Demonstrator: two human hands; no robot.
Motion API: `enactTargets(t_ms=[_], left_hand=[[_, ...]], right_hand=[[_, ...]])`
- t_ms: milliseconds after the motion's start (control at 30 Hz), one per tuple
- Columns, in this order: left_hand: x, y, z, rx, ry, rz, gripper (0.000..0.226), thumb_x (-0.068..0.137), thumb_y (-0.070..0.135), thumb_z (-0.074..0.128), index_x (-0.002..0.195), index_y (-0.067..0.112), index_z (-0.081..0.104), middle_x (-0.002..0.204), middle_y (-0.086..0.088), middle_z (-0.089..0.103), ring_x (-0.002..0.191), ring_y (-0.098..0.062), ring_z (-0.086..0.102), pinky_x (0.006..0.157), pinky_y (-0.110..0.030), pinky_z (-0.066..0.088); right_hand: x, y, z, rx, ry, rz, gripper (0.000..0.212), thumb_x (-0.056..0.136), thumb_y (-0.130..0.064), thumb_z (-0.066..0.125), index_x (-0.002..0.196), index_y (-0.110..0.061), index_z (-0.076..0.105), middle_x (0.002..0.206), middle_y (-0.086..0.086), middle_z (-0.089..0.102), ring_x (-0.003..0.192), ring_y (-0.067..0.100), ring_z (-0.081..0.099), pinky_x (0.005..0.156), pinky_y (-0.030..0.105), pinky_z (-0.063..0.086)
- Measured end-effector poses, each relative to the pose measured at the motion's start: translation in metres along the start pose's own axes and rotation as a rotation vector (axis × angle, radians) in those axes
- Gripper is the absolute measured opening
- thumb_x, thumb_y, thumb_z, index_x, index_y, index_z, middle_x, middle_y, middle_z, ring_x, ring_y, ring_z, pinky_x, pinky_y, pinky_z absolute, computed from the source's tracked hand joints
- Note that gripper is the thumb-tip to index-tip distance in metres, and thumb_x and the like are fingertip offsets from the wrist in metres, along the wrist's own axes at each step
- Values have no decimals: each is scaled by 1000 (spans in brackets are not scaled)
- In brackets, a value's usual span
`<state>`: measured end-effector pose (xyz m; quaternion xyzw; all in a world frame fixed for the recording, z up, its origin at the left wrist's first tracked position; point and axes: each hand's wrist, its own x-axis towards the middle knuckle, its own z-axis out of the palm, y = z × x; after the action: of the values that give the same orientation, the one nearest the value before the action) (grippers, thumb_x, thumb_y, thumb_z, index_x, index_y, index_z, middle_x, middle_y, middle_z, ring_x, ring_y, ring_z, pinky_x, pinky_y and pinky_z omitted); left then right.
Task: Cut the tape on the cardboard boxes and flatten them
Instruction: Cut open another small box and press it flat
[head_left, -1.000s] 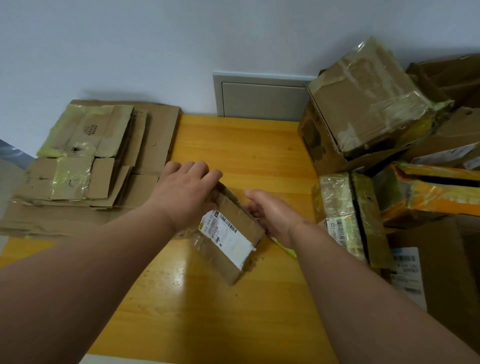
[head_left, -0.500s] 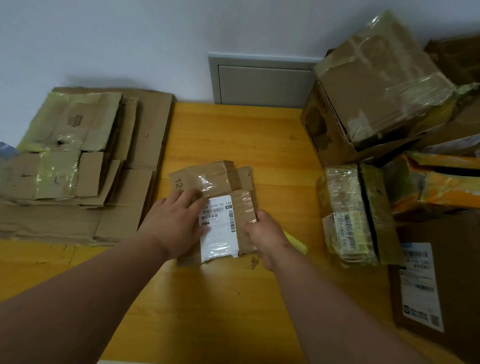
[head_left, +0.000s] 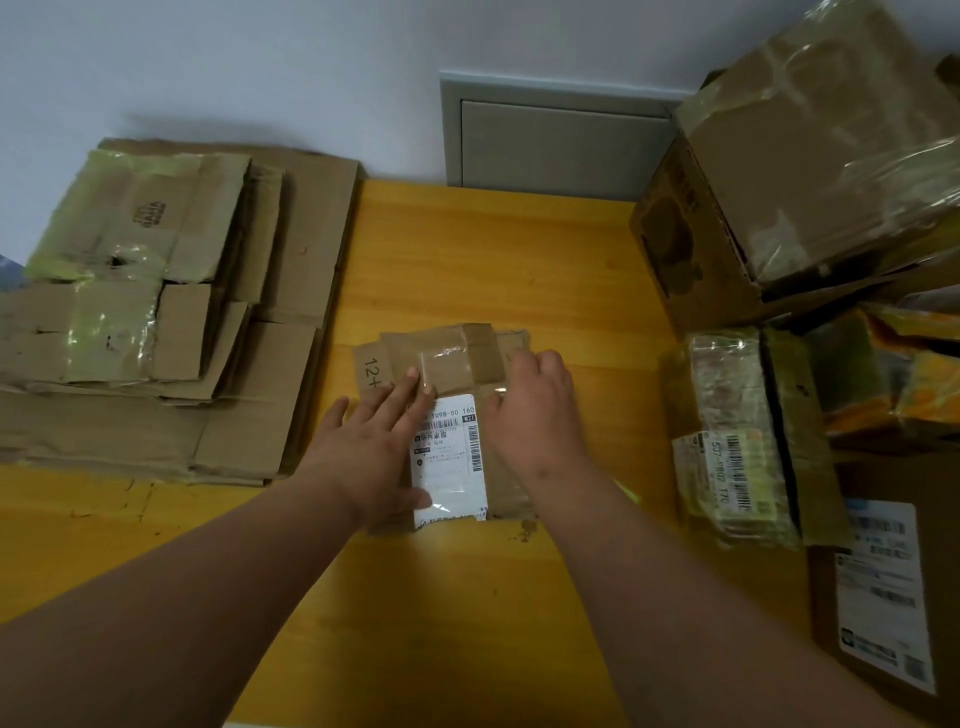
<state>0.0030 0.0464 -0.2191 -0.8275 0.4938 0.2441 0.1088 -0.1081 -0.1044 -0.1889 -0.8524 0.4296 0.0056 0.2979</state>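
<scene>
A small flattened cardboard box lies in the middle of the yellow wooden table, with clear tape and a white shipping label on top. My left hand lies flat on its left half, fingers straight. On the right half my right hand presses down with bent fingers, and its fingertips are hidden. A thin yellow-green cutter shows on the table just right of my right forearm, mostly hidden by it.
Several flattened boxes are stacked at the left by the wall. At the right stand unflattened boxes: a big taped one, a small tape-wrapped one, and a labelled one near the front. A grey wall panel is behind the table.
The small box went from tilted and half-collapsed to lying flat. My left hand opened flat onto it, and my right hand moved from the cutter's side up onto the cardboard.
</scene>
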Motion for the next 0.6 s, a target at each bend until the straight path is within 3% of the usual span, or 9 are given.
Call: enactTargets(t_ms=[167,333,400,500,600], left_hand=[[4,0,-4,39,-41,25,121,79,72,60,142,34,-37,154,7,-38,150,-22,-16,120,-50,-3],[4,-2,-6,45,-43,53,120,81,72,57,143,33,-37,154,6,-39,150,-22,-19,121,-50,-3],[3,-3,-5,49,-10,80,119,81,73,56,143,33,-37,154,6,-40,149,-21,-20,122,-49,-5],[4,-4,-5,61,50,146,118,81,73,56,142,37,-38,153,10,-41,147,-18,-25,118,-45,-13],[11,-3,-6,67,24,165,120,80,71,59,143,36,-37,153,12,-41,145,-16,-30,114,-43,-18]], right_hand=[[31,-12,10,59,-167,192,61,97,-30,53,150,-11,32,145,14,39,132,33,39,109,41,38],[52,-13,13,299,-130,427,46,86,-35,65,127,-17,56,126,8,59,111,32,60,95,45,51],[56,-8,13,399,-115,440,32,83,-29,70,112,-17,63,116,6,66,100,28,65,87,39,55],[54,-1,14,433,-2,384,24,84,-18,71,101,-11,55,113,9,64,92,24,63,70,30,52],[48,5,20,375,76,349,35,89,-16,66,117,-5,47,119,13,57,104,31,59,84,39,53]])
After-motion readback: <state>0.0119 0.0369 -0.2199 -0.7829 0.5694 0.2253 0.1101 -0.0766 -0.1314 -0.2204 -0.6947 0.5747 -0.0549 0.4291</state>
